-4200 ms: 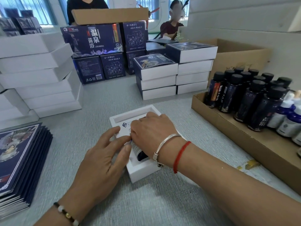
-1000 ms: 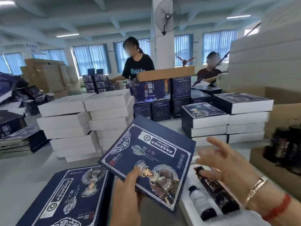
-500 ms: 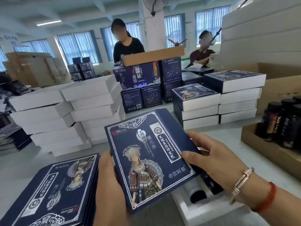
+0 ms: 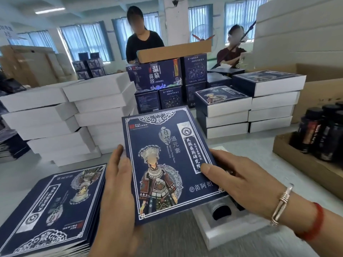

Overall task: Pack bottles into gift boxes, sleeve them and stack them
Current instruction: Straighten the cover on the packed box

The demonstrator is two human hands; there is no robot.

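Here both hands hold one flat navy sleeve (image 4: 167,162) up over the surface (image 4: 241,143): the left hand (image 4: 118,193) lies along its left edge with fingers nearly straight, and the right hand (image 4: 235,179) has its grip closed on the right edge, thumb on the printed face. Beneath the sleeve's lower right corner sits the open white gift box (image 4: 228,230), the dark bottle (image 4: 221,211) in it partly hidden. A pile of flat sleeves (image 4: 50,210) lies left, finished boxes (image 4: 246,106) are stacked behind, and spare bottles (image 4: 323,134) stand in a cardboard tray (image 4: 304,164) at right.
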